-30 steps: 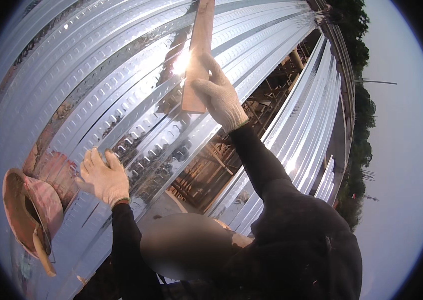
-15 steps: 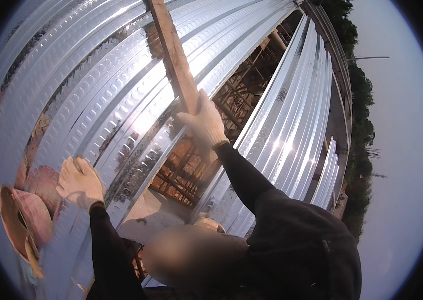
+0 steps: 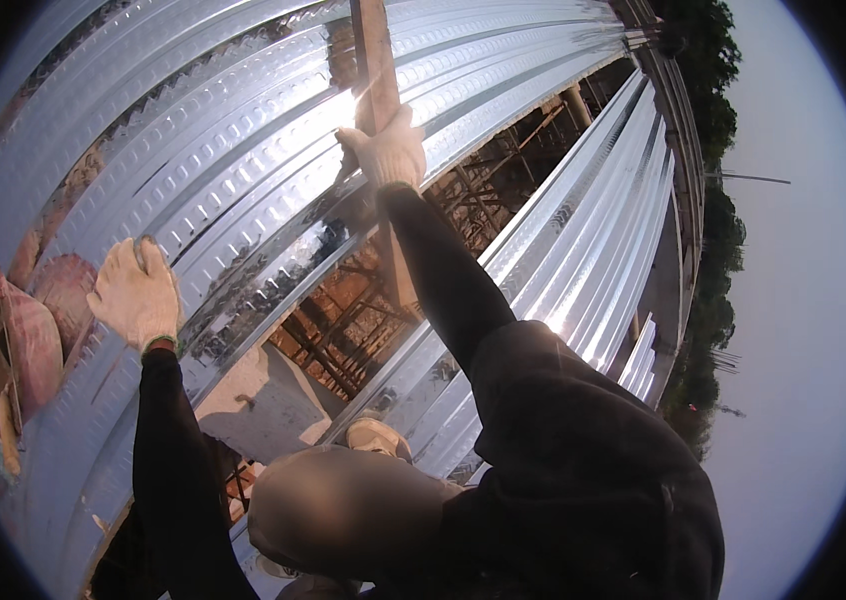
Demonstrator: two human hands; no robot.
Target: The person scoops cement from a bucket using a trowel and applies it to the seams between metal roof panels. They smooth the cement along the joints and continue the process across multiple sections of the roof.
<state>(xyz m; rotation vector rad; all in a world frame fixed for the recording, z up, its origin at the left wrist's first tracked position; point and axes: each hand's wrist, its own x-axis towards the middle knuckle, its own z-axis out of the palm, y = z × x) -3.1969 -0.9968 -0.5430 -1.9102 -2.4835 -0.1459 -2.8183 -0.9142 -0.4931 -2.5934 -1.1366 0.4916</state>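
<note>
Head view. The right hand, in a cream knit glove (image 3: 393,155), lies across a long, flat, brown wooden board (image 3: 375,75), thumb jutting left; how firmly the fingers clamp cannot be told. The board's lower end reaches over a long opening (image 3: 328,325) between silvery ribbed metal sheets (image 3: 233,200). A loose hold could let it slip through, and the bare sheet edges could snag a sleeve. The left hand, likewise gloved (image 3: 138,298), fingers loosely extended, holds nothing visible; a pink, wide-rimmed bucket (image 3: 35,335) limits room leftward.

Bright daylight glares off the metal sheets (image 3: 233,185) — edges bowed, corners black.
</note>
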